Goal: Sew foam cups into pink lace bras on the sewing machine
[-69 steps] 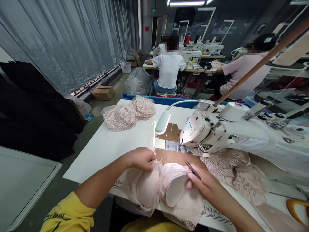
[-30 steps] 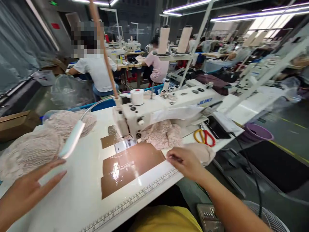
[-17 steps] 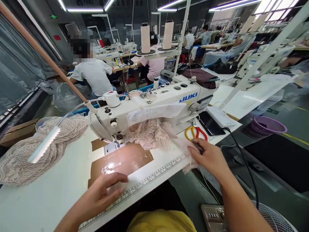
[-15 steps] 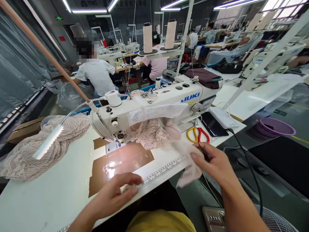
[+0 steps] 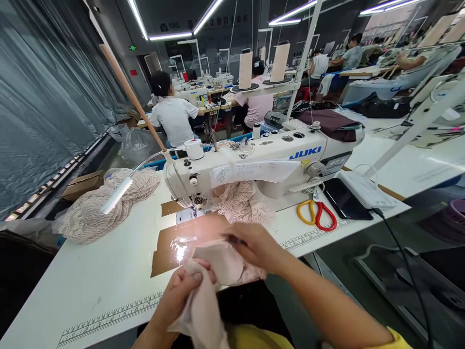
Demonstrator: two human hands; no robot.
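My left hand (image 5: 185, 286) is closed on a pale pink piece of fabric (image 5: 207, 310), pinched between thumb and fingers at the table's front edge. More of this cloth spreads to the right, below my right hand (image 5: 254, 245). That hand is curled round a small dark tool (image 5: 234, 239), whose tip points left; blur hides its exact kind. Just beyond both hands stands a white sewing machine (image 5: 254, 160), with brown sheets (image 5: 192, 237) taped in front of its needle area. Bunched pink lace (image 5: 240, 203) lies under the machine arm.
Yellow-and-red-handled scissors (image 5: 316, 213) lie right of the machine, beside a black phone (image 5: 347, 198) and a white box (image 5: 366, 189) with a cable. A lace pile (image 5: 98, 213) sits at left under a lit lamp (image 5: 116, 195). Other people work at machines behind.
My right hand has come left from beside the scissors, bringing the pink fabric over to the front edge. The left hand, open before, has taken hold of it. The view has turned left.
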